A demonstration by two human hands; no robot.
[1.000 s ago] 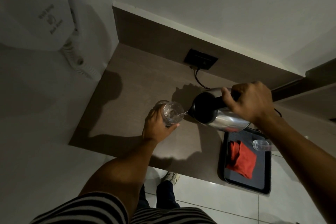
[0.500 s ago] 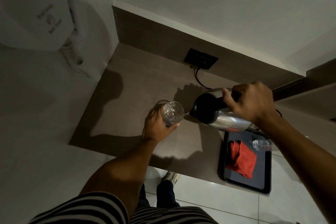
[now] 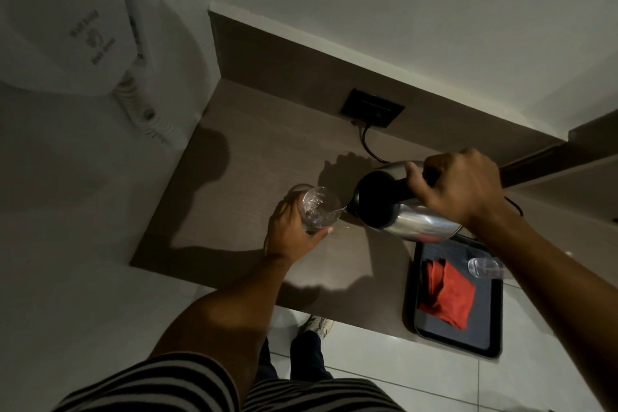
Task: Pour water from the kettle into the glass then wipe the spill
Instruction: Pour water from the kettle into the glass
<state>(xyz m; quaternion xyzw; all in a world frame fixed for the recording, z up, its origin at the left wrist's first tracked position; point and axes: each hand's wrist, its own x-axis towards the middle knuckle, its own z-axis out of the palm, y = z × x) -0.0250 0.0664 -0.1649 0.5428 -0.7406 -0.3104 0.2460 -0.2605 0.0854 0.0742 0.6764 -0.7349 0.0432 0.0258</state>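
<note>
Nearest lay pale floor tiles (image 3: 384, 375) and a striped sleeve (image 3: 160, 381) at the bottom edge. Beyond them the brown wood-grain tabletop (image 3: 234, 177) filled a dim corner between plain walls. At its near right edge sat a dark tray (image 3: 495, 328) carrying a folded red cloth (image 3: 449, 296) and a second clear glass (image 3: 481, 267). Mid-tabletop, the left hand (image 3: 289, 231) was wrapped around the glass (image 3: 319, 207), which was tilted toward the kettle (image 3: 401, 207). The right hand (image 3: 458, 187) was clenched on the kettle's handle, the kettle tipped left, a thin stream of water reaching the glass rim; small drops glinted on the surface just beside the glass. Farther back, a black socket (image 3: 373, 108) with a cable was set in the wood backsplash. A white wall-mounted unit (image 3: 67, 30) hung at the far left.
</note>
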